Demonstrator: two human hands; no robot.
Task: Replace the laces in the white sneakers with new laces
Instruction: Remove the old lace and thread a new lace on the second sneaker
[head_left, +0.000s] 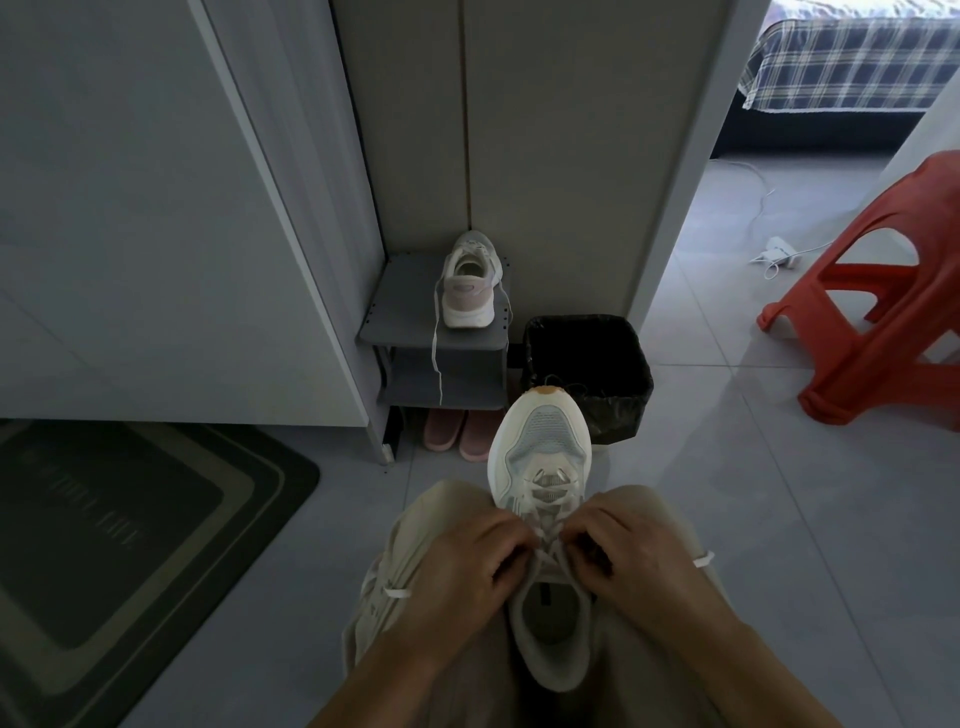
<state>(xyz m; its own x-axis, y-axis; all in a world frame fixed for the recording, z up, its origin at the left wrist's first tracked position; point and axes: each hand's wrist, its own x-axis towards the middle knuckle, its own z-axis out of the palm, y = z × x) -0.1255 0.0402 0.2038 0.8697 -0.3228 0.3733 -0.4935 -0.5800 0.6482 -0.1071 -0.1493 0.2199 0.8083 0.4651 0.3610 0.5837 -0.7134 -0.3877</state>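
Sneaker (540, 447) lies between my knees (441, 509), sole down. Its long axis runs straight away from me, with the toe pointing out toward the black waste bin (587, 364) and the heel opening nearest my body. My left hand (462, 566) and right hand (623, 556) sit on either side of the upper eyelets, fingers curled in and pinching the white lace (548, 545) where it crosses the tongue. The fingertips are tucked under, so I cannot tell which eyelet each one is working.

One lace tip (397, 593) sticks out behind the left hand, the other tip (704, 560) beyond the right wrist. I judge the shoe light, with a soft mesh upper that gives under pressure and a firmer sole. It is best steadied by the eyelet flaps or heel collar, not squeezed at the toe. The lace should be limp and a little slippery, so I would take it close to the stiff tip to feed it.

The second sneaker (470, 283) stands on the grey shoe rack (405, 312), heel toward me, lace dangling off the shelf.
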